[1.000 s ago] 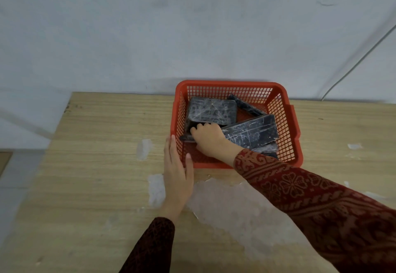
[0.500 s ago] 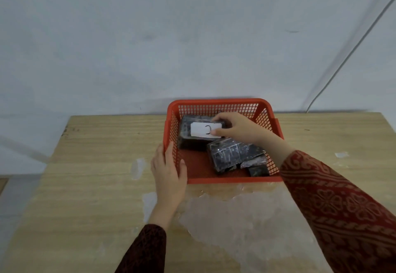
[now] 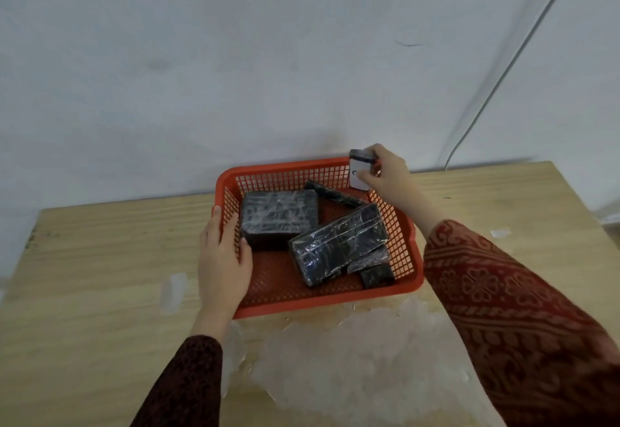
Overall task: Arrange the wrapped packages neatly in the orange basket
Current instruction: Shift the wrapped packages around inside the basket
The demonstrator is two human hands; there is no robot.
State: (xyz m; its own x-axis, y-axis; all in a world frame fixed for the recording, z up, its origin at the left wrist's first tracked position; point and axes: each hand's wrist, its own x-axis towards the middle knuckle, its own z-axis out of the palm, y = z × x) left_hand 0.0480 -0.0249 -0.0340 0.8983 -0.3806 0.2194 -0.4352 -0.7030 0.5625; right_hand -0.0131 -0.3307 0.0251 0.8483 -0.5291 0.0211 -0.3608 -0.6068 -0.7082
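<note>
The orange basket [image 3: 335, 301] stands on the wooden table against the wall. Inside it lie dark plastic-wrapped packages: a thick block [image 3: 280, 217] at the left, a long one [image 3: 339, 245] slanted across the middle, a thin one [image 3: 332, 193] at the back, and small ones [image 3: 375, 270] at the front right. My left hand [image 3: 223, 259] rests on the basket's left wall, thumb inside. My right hand [image 3: 385, 173] holds a package with a white label [image 3: 359, 175] upright above the basket's back right corner.
The wooden table [image 3: 100, 275] carries whitish peeled patches [image 3: 352, 353] in front of the basket. A white wall rises directly behind. A thin cable [image 3: 496, 84] runs down the wall at the right. The table's left edge is near.
My right hand lifted the white-labelled package off the left block and carried it up to the basket's back right corner. My left hand stayed on the left wall.
</note>
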